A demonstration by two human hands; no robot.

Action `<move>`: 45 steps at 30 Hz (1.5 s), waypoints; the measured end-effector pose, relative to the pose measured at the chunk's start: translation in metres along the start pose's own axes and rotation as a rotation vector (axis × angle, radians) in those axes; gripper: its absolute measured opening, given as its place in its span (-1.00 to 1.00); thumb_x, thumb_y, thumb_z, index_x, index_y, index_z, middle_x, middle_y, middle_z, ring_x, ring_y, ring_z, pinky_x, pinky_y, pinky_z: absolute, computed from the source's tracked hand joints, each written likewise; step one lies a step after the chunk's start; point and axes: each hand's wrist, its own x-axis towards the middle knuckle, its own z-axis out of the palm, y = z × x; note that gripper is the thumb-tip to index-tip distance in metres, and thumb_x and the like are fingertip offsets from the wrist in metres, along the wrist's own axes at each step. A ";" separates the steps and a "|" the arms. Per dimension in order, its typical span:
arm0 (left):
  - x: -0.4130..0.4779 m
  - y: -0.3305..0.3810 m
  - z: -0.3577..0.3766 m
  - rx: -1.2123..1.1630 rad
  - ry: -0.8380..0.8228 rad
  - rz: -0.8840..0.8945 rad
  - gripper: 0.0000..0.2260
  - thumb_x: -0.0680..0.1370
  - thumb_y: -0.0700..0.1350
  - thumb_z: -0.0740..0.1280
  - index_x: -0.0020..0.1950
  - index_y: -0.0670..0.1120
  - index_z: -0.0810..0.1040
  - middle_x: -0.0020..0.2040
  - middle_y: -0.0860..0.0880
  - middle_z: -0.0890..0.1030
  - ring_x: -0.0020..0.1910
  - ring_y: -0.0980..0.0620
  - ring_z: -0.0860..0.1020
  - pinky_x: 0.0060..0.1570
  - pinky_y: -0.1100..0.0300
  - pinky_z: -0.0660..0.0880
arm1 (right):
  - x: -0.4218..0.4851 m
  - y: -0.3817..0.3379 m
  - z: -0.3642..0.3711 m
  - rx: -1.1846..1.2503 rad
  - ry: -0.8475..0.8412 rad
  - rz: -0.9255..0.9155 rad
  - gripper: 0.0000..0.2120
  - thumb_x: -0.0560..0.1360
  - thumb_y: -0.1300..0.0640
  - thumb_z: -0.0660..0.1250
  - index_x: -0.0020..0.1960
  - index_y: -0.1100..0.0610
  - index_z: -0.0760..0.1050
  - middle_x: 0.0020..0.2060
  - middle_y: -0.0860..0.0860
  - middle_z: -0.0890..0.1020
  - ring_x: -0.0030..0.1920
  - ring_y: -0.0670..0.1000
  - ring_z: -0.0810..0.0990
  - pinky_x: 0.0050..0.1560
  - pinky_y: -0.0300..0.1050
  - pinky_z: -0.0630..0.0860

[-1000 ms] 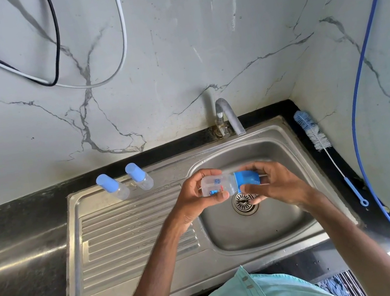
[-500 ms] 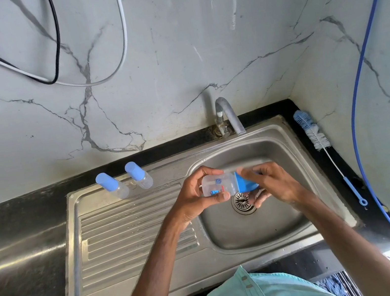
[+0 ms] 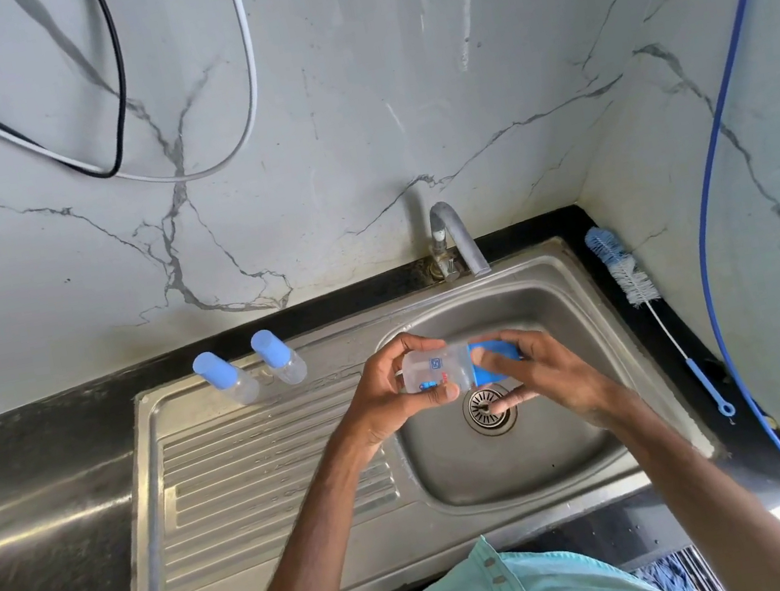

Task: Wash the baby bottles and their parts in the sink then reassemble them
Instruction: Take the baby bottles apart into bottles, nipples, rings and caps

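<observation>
just above the drain at the frame's centre, the left hand (image 3: 390,394) grips a clear baby bottle (image 3: 435,369) lying sideways over the sink (image 3: 550,449) while the right hand (image 3: 542,372) pinches its blue cap (image 3: 493,360).

1. Domestic kitchen, washing-up corner.
2. Stainless-steel inset sink (image 3: 536,457): one basin, with a round perforated metal drain strainer (image 3: 480,417) at its bottom and a ribbed steel draining board (image 3: 263,474) to its left.
3. Curved grey metal tap (image 3: 458,236) stands behind the basin, close against the wall.
4. Polished black stone countertop (image 3: 26,463) surrounds the sink. White marble-look wall panels with grey veins (image 3: 346,120) meet in a corner at right.
5. Household items: two clear plastic baby bottles with pale blue caps (image 3: 225,376) stand at the back of the draining board. A blue-and-white bristle bottle brush on a long thin handle (image 3: 626,274) lies on the counter right of the basin.
6. Loose home wiring: a black cable (image 3: 116,83) and a white cable (image 3: 250,59) loop across the wall. A thin blue tube (image 3: 714,134) hangs down the right wall.
</observation>
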 end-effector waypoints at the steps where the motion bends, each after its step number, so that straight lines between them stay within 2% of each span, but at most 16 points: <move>1: 0.000 0.000 0.000 -0.009 0.004 -0.001 -0.53 0.35 -0.26 0.67 0.20 -0.09 0.62 0.16 -0.12 0.67 0.10 -0.07 0.63 0.21 -0.19 0.57 | 0.000 0.001 -0.001 0.001 0.005 -0.019 -0.67 0.54 0.07 0.51 0.25 0.17 0.61 0.05 0.16 0.71 0.00 0.19 0.75 -0.08 0.15 0.72; 3: 0.000 -0.002 -0.001 -0.008 -0.015 0.009 -0.53 0.36 -0.25 0.66 0.21 -0.09 0.61 0.17 -0.14 0.66 0.12 -0.08 0.63 0.20 -0.17 0.58 | 0.003 0.002 -0.002 -0.055 0.037 -0.015 -0.69 0.51 0.13 0.55 0.21 0.18 0.61 -0.01 0.17 0.73 -0.07 0.21 0.76 -0.10 0.18 0.72; 5: -0.001 -0.004 -0.001 -0.014 -0.045 0.017 -0.54 0.39 -0.26 0.64 0.23 -0.12 0.59 0.16 -0.13 0.65 0.09 -0.05 0.62 0.16 -0.11 0.60 | 0.005 0.000 -0.002 -0.080 0.038 0.016 -0.73 0.55 0.04 0.51 0.12 0.22 0.64 -0.11 0.19 0.74 -0.18 0.23 0.75 -0.20 0.10 0.70; 10: -0.002 -0.007 -0.001 0.010 -0.083 0.070 -0.54 0.37 -0.26 0.64 0.20 -0.14 0.56 0.16 -0.05 0.64 0.11 -0.02 0.62 0.11 -0.04 0.61 | 0.001 0.000 0.003 -0.049 0.004 0.051 -0.50 0.63 -0.16 0.35 -0.02 0.32 0.64 -0.23 0.25 0.71 -0.34 0.14 0.61 -0.37 -0.11 0.54; 12: 0.000 0.005 -0.004 0.242 -0.107 0.104 -0.54 0.40 -0.16 0.65 0.22 -0.06 0.56 0.17 0.07 0.63 0.12 0.11 0.61 0.10 0.10 0.58 | 0.000 0.002 0.003 -0.035 -0.010 0.057 -0.48 0.62 -0.18 0.34 -0.02 0.32 0.64 -0.24 0.22 0.70 -0.35 0.10 0.59 -0.36 -0.10 0.51; 14: 0.003 0.021 -0.001 0.663 -0.124 0.209 -0.43 0.38 0.10 0.64 0.30 0.07 0.51 0.22 0.19 0.61 0.15 0.18 0.58 0.16 0.15 0.51 | -0.001 0.003 0.004 -0.023 -0.024 0.051 -0.46 0.62 -0.19 0.34 -0.04 0.34 0.64 -0.25 0.24 0.70 -0.35 0.09 0.58 -0.36 -0.11 0.49; 17: 0.010 0.035 0.018 1.242 -0.109 0.356 -0.21 0.37 0.42 0.49 0.46 0.05 0.40 0.34 0.08 0.61 0.23 0.05 0.59 0.27 0.07 0.48 | -0.005 0.002 0.007 -0.011 -0.073 0.021 -0.46 0.64 -0.15 0.33 -0.07 0.38 0.60 -0.33 0.18 0.65 -0.38 0.04 0.52 -0.39 -0.15 0.42; 20: 0.016 0.036 0.032 1.537 -0.057 0.571 -0.27 0.44 0.47 0.37 0.37 -0.04 0.46 0.10 0.01 0.70 -0.07 0.00 0.68 0.03 0.05 0.62 | -0.008 -0.003 0.000 -0.039 -0.120 -0.011 -0.50 0.60 -0.11 0.40 -0.04 0.39 0.58 -0.35 0.14 0.57 -0.40 0.00 0.46 -0.38 -0.16 0.36; 23: 0.016 0.037 0.036 1.545 -0.118 0.715 -0.43 0.51 0.38 0.38 0.17 -0.10 0.55 -0.08 0.00 0.69 -0.25 0.02 0.64 -0.16 0.10 0.59 | -0.009 -0.007 -0.007 -0.080 -0.162 -0.024 -0.58 0.58 -0.01 0.43 -0.02 0.40 0.58 -0.36 0.13 0.54 -0.41 -0.04 0.45 -0.39 -0.23 0.37; 26: 0.018 0.038 0.036 1.586 -0.153 0.727 -0.47 0.57 0.31 0.36 0.14 -0.17 0.57 -0.12 -0.03 0.68 -0.32 0.05 0.58 -0.25 0.18 0.52 | -0.008 -0.010 -0.013 -0.155 -0.179 -0.052 -0.65 0.59 0.03 0.45 0.00 0.36 0.61 -0.36 0.09 0.58 -0.40 -0.04 0.48 -0.35 -0.21 0.43; 31: 0.022 0.047 0.034 1.554 -0.228 0.517 -0.54 0.62 0.22 0.33 0.17 -0.19 0.55 -0.08 -0.07 0.66 -0.29 0.02 0.54 -0.26 0.19 0.47 | 0.004 -0.014 -0.017 -0.438 -0.173 -0.144 -0.81 0.52 0.01 0.54 0.07 0.08 0.67 -0.22 0.01 0.70 -0.29 -0.06 0.64 -0.23 -0.04 0.61; 33: 0.024 0.046 0.018 1.479 -0.305 0.307 -0.54 0.61 0.25 0.31 0.11 -0.16 0.55 -0.08 -0.08 0.63 -0.25 0.01 0.52 -0.26 0.17 0.41 | 0.007 -0.013 -0.022 -0.600 -0.122 -0.233 -0.66 0.46 0.03 0.60 0.20 0.02 0.66 -0.03 -0.10 0.72 -0.08 -0.12 0.68 -0.05 -0.01 0.68; 35: 0.023 0.043 -0.004 1.364 -0.347 0.176 -0.59 0.60 0.25 0.34 0.02 -0.12 0.52 -0.15 -0.02 0.58 -0.25 0.03 0.48 -0.28 0.18 0.35 | 0.009 -0.015 -0.032 -0.561 -0.109 -0.240 -0.51 0.41 -0.03 0.63 0.30 0.00 0.63 0.10 -0.11 0.71 0.07 -0.10 0.70 0.03 -0.06 0.70; 38: 0.023 0.044 -0.017 1.152 -0.262 0.185 -0.63 0.58 0.21 0.41 -0.13 -0.08 0.45 -0.34 0.13 0.44 -0.40 0.17 0.42 -0.39 0.27 0.26 | 0.013 -0.014 -0.036 -0.390 -0.108 -0.182 -0.52 0.40 -0.04 0.63 0.28 -0.04 0.64 0.10 -0.08 0.71 0.07 -0.02 0.71 -0.03 -0.11 0.67; 42: 0.028 0.036 -0.005 1.002 -0.185 0.208 -0.60 0.54 0.22 0.45 -0.09 -0.12 0.51 -0.32 0.07 0.49 -0.39 0.15 0.42 -0.35 0.23 0.31 | 0.017 0.002 -0.028 -0.201 -0.084 -0.173 -0.55 0.44 0.04 0.61 0.30 -0.02 0.63 0.14 -0.03 0.71 0.16 0.04 0.69 0.12 0.06 0.68; 45: 0.033 0.022 -0.004 0.871 -0.110 0.205 -0.61 0.51 0.21 0.50 -0.07 -0.10 0.53 -0.28 0.07 0.51 -0.35 0.16 0.43 -0.33 0.30 0.32 | 0.024 0.009 -0.025 -0.115 -0.042 -0.155 -0.52 0.45 0.14 0.61 0.34 -0.02 0.61 0.20 -0.05 0.70 0.21 0.02 0.68 0.18 0.03 0.66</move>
